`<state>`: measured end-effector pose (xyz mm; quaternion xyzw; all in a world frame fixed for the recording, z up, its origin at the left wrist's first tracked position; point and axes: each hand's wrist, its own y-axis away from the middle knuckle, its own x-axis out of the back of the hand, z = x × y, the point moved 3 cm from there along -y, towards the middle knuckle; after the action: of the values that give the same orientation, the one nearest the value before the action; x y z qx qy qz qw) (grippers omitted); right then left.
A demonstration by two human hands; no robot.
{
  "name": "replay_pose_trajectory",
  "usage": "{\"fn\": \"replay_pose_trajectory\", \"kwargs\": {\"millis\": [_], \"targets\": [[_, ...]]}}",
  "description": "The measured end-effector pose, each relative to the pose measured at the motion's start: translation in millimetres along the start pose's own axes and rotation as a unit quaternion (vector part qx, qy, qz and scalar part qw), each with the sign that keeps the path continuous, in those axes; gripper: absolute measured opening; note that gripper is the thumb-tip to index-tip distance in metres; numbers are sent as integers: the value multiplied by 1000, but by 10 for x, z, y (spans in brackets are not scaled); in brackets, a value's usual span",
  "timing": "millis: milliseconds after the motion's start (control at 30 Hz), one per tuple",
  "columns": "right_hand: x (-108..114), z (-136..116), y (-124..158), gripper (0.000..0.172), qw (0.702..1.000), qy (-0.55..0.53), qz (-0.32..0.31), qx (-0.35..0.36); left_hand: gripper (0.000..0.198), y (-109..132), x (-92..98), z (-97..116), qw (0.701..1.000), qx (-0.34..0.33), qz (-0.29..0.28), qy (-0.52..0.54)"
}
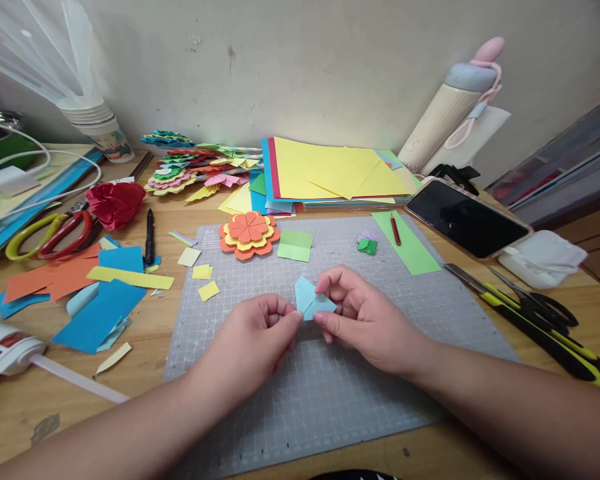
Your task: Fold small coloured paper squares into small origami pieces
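A small light-blue piece of folded paper (306,293) is held up between both hands above the grey cutting mat (260,413). My left hand (263,327) pinches its lower left corner between thumb and fingers. On the other side, my right hand (363,313) grips the right part, thumb below and forefinger curled at its edge. A crease runs through the middle of the paper. Just beyond the hands lie a layered orange and yellow paper flower (249,235) and a creased light-green paper square (295,245).
Coloured paper scraps (100,313), red-handled scissors (70,233) and a glue gun (10,350) are on the left. A paper stack (330,167) stands at the wall. A phone (467,217), a utility knife (530,327) and black scissors (545,300) lie right. A pencil stub (395,230) rests on green paper.
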<state>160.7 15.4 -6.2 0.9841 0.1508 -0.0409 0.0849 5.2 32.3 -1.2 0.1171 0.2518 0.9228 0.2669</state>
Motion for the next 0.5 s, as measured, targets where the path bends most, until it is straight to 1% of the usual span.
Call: {"fn": "replay_pose_trajectory", "kwargs": {"millis": [100,167,200,233,267,300,333,367,400,433,500], "targets": [[-9,6,5,16,1000,25,3,3,26,15,-32,-19,998,-16,-2,-59],[-4,4,6,15,999,53,7,10,25,17,-44,-36,995,-23,-7,-95],[5,1,3,15,998,68,11,12,23,17,-39,-35,993,-37,-1,-113],[16,-3,-1,15,996,82,15,12,20,20,-26,-25,989,-61,15,-132],[28,-6,-6,15,995,96,15,8,15,29,-3,-4,981,-100,47,-157],[39,-8,-12,15,994,110,8,-1,12,46,21,25,967,-149,83,-190],[49,-10,-16,16,992,125,-4,-10,11,70,41,56,946,-202,119,-224],[56,-12,-19,16,989,144,-22,-21,9,96,45,80,922,-250,135,-263],[62,-16,-18,16,984,168,-42,-30,8,120,35,96,898,-294,133,-301],[68,-21,-15,17,978,196,-59,-36,12,140,16,100,875,-327,119,-337],[78,-37,-4,16,961,264,-79,-38,19,163,-30,81,840,-357,79,-401]]}}
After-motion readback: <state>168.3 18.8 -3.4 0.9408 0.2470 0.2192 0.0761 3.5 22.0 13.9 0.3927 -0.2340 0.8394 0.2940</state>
